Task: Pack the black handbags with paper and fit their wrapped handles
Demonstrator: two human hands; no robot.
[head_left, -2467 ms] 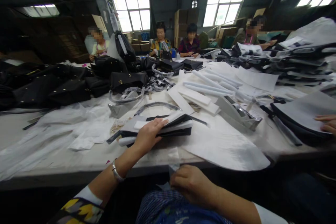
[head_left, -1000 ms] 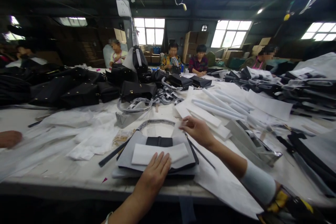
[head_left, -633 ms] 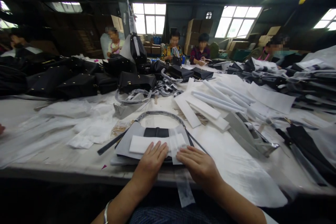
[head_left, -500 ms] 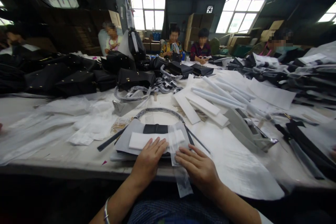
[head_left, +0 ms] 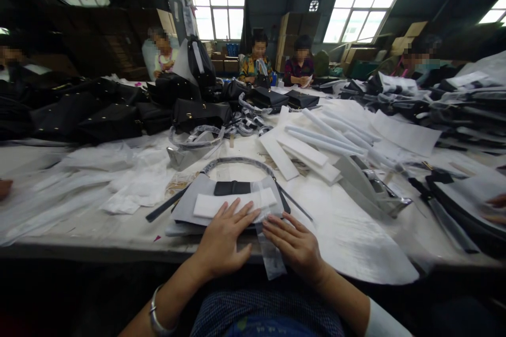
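Observation:
A flat black bag [head_left: 232,188] covered by grey paper lies at the near table edge, its wrapped curved handle [head_left: 237,162] arching behind it. A white foam strip [head_left: 233,203] lies across the bag. My left hand [head_left: 223,239] rests flat on the bag's near edge, fingers spread, touching the strip. My right hand [head_left: 294,245] lies flat beside it, fingers stretched over a clear plastic strip [head_left: 271,255] that hangs over the table edge.
White foam strips [head_left: 302,150] and rolled tubes lie beyond the bag. Black bags [head_left: 106,121] pile at left, wrapped bags [head_left: 454,105] stack at right. Crumpled white paper [head_left: 130,189] lies left. Several people sit at the far end; another person's hand [head_left: 496,208] is at the right edge.
My right hand reached to the foam strips, then came back to the bag's near edge with a clear plastic strip. Both hands now lie flat and slightly nearer me.

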